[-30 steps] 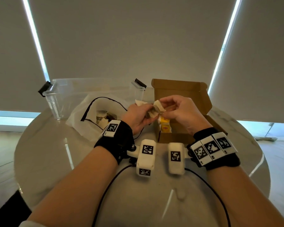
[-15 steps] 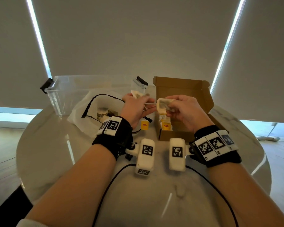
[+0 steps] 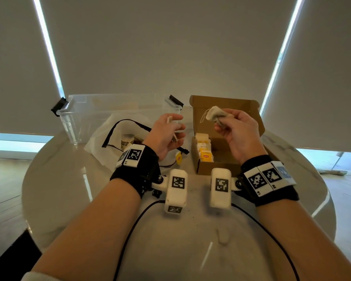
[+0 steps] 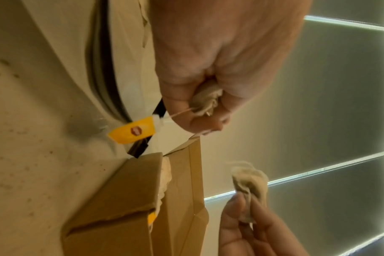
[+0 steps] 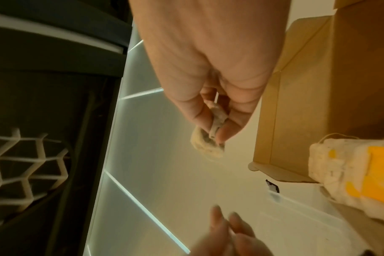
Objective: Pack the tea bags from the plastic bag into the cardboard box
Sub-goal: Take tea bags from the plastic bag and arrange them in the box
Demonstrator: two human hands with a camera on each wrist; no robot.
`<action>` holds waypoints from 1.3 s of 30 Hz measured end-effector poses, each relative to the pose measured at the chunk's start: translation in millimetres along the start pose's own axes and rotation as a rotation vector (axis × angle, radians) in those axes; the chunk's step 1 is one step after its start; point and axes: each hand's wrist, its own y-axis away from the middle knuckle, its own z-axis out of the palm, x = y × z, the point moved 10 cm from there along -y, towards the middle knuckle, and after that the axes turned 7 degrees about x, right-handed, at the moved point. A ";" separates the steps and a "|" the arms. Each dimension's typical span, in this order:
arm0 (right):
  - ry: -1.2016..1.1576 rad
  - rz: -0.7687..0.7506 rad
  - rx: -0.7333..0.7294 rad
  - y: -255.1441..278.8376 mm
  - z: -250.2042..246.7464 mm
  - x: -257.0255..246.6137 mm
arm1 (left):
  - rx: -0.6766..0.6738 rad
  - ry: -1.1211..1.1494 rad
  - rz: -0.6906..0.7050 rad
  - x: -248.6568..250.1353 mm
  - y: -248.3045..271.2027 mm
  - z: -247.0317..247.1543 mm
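Tea bags sit at 4 spots across this round table (image 3: pixel 55 199), so let's sweep from the left. Far left stands a clear plastic tub (image 3: pixel 85 116) with black clips. Just in front of it the plastic bag (image 3: pixel 101 138) lies slumped and open, black drawstring looping round its mouth, with more tea bags (image 3: pixel 128 139) visible inside.

Next comes the left hand (image 3: pixel 166 136), raised above the table between the plastic bag and the box. Its thumb and fingers are curled, pinching a crumpled tea bag (image 4: pixel 205 102); the wrist view shows it squeezed in the fingertips. A string runs down from it to a yellow tag (image 3: pixel 179 158) dangling just above the tabletop.

Moving right, the cardboard box (image 3: pixel 217 165) stands with its lid flap tilted up at the back. Packed tea bags (image 3: pixel 204 147) with yellow tags line its left side; the rest of the floor shows bare cardboard.

Over the box hovers the right hand (image 3: pixel 237 134), fingers and thumb pinching a second tea bag (image 3: pixel 215 113), which sticks up above the fingertips, a loop of string trailing off its left edge. The 2 hands are apart, each with its own bag.
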 end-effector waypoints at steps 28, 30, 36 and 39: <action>0.481 0.235 0.072 -1.1 -22.8 30.0 | -0.230 -0.762 0.557 25.2 18.7 48.5; 0.461 0.291 0.115 -0.9 -29.1 38.1 | -0.314 -1.014 0.556 14.3 17.0 66.1; 0.374 0.418 0.096 5.2 -25.3 53.7 | -0.511 -1.642 0.560 -15.5 9.9 105.3; 0.323 0.463 0.111 5.4 -28.5 56.7 | -0.525 -1.695 0.506 -23.8 5.5 107.6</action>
